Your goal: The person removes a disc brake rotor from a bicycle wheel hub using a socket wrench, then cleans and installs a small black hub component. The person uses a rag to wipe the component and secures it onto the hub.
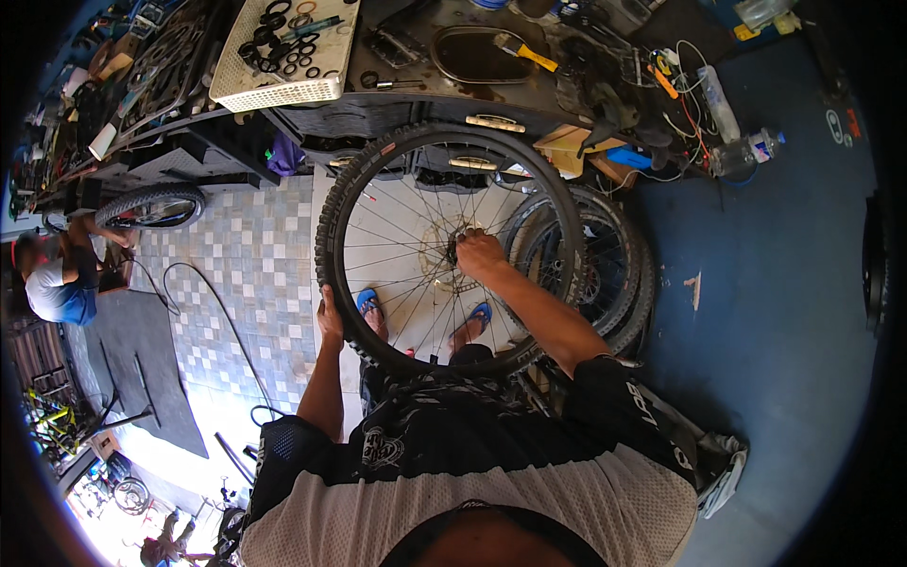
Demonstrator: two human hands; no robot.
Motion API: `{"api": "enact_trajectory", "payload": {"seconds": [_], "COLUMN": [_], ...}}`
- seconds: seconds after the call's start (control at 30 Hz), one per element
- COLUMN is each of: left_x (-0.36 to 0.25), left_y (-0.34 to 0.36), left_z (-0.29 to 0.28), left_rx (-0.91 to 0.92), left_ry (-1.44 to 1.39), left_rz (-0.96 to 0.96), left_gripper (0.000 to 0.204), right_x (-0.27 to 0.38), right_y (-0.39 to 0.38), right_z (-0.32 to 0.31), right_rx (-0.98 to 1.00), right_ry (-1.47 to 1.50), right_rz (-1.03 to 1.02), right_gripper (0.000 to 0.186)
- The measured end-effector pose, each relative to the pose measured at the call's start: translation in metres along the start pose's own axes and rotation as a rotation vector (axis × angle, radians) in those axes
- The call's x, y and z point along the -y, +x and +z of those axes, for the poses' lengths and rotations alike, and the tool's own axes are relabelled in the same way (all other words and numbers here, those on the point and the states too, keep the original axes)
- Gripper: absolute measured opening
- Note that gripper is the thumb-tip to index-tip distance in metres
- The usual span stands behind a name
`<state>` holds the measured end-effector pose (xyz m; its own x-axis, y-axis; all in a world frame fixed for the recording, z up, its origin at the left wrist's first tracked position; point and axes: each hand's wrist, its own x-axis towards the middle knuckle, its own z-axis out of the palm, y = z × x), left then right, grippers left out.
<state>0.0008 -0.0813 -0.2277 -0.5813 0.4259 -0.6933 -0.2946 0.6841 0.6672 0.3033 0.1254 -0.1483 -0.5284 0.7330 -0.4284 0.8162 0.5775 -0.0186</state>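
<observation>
A bicycle wheel with a knobbly black tyre (328,222) is held up in front of my body, its spokes fanning out around a hub with a brake disc (433,269). My left hand (329,314) grips the tyre at its lower left side. At the centre, my right hand (482,253) is closed, the fingertips pinching at the end of the hub (454,249). Whether a small part lies between those fingers is hidden. Behind the wheel on the right, several more bicycle wheels (624,255) lean together.
A dark workbench (406,97) runs along the far side. On it are a white basket (283,96) of black rings, an oval tray (463,76) and a yellow-handled brush (529,54). A black hose (227,326) crosses the tiled floor. Another person (59,283) works at the left.
</observation>
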Motion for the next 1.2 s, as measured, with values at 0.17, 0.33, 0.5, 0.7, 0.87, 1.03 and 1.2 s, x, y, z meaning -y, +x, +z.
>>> {"api": "enact_trajectory", "payload": {"seconds": [0.17,0.33,0.5,0.7,0.87,1.03,1.2], "left_x": [0.000,0.001,0.001,0.001,0.002,0.001,0.002], "left_y": [0.001,0.001,0.001,0.004,0.003,0.007,0.007], "left_z": [0.000,0.002,0.000,-0.001,-0.002,-0.008,-0.009], "left_rx": [-0.002,-0.042,0.004,0.005,0.032,0.128,0.115], "left_ry": [0.013,-0.004,0.001,0.013,0.022,0.023,0.047], "left_rz": [-0.033,-0.032,-0.032,-0.034,-0.037,-0.105,-0.098], "left_gripper": [0.095,0.097,0.096,0.095,0.100,0.115,0.114], "right_x": [0.002,-0.004,0.000,-0.006,-0.007,-0.006,-0.009], "right_y": [0.001,0.001,-0.005,0.001,-0.005,-0.007,-0.002], "right_z": [-0.006,0.003,0.018,-0.001,0.006,0.010,0.003], "right_rx": [0.205,0.221,-0.408,0.212,-0.061,-0.109,0.166], "right_ry": [0.177,0.173,-0.016,0.173,0.128,0.073,0.217], "right_rz": [0.127,0.088,-0.040,0.131,-0.010,-0.004,0.120], "right_gripper": [0.030,0.029,0.035,0.034,0.038,0.037,0.033]}}
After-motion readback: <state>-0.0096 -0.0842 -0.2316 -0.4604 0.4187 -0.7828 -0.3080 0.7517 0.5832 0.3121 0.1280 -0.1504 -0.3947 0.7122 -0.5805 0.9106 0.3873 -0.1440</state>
